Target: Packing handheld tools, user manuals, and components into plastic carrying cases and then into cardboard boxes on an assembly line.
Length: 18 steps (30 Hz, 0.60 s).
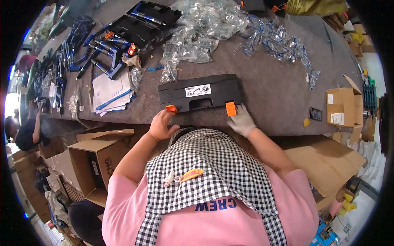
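Note:
A black plastic tool case (213, 84) lies closed on the table in front of me, its handle side toward me and a white label on its lid. Two orange latches sit on its near edge. My left hand (161, 126), bare, touches the left latch (171, 108) with its fingertips, thumb apart. At the right latch (231, 109) rests my right hand (243, 121), in a pale glove, its fingers laid out along the case's near corner. Neither hand grips the case. Whether the latches are fastened is hard to tell.
Blue and black hand tools (108, 57) are piled at the left, by an open black case (141, 24). Booklets (111, 92) lie nearer. Clear bags of parts (205, 28) cover the back. Cardboard boxes stand right (342, 107) and below left (92, 164). Another person (28, 131) is at far left.

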Each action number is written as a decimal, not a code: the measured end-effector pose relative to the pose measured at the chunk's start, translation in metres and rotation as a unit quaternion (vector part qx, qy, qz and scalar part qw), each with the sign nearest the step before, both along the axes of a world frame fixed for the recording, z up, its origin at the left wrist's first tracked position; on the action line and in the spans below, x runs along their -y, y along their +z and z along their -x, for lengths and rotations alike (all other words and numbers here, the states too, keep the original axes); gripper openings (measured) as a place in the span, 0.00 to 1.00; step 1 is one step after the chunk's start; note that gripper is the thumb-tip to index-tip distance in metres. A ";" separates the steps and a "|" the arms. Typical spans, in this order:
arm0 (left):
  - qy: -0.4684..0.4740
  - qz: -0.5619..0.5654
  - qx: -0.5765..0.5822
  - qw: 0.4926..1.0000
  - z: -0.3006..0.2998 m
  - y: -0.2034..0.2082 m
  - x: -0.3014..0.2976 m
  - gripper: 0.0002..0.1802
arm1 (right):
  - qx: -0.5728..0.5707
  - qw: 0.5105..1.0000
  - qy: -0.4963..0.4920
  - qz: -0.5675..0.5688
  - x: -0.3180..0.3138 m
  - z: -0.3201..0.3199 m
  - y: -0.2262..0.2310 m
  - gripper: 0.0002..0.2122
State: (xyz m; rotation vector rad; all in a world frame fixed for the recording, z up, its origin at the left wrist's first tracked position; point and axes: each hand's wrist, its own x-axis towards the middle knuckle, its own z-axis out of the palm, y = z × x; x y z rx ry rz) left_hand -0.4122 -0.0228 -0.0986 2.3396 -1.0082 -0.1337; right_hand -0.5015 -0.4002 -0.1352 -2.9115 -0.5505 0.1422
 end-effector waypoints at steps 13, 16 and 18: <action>0.017 -0.380 -0.086 0.921 -0.050 0.036 0.028 0.61 | -0.223 0.951 0.013 0.214 -0.037 -0.088 0.090 0.56; 0.048 -0.294 0.015 0.955 -0.041 0.004 0.019 0.64 | -0.116 0.982 -0.019 0.149 -0.033 -0.088 0.047 0.39; 0.048 -0.282 0.025 0.958 -0.033 -0.009 0.023 0.65 | -0.055 0.989 -0.012 0.138 -0.029 -0.079 0.032 0.31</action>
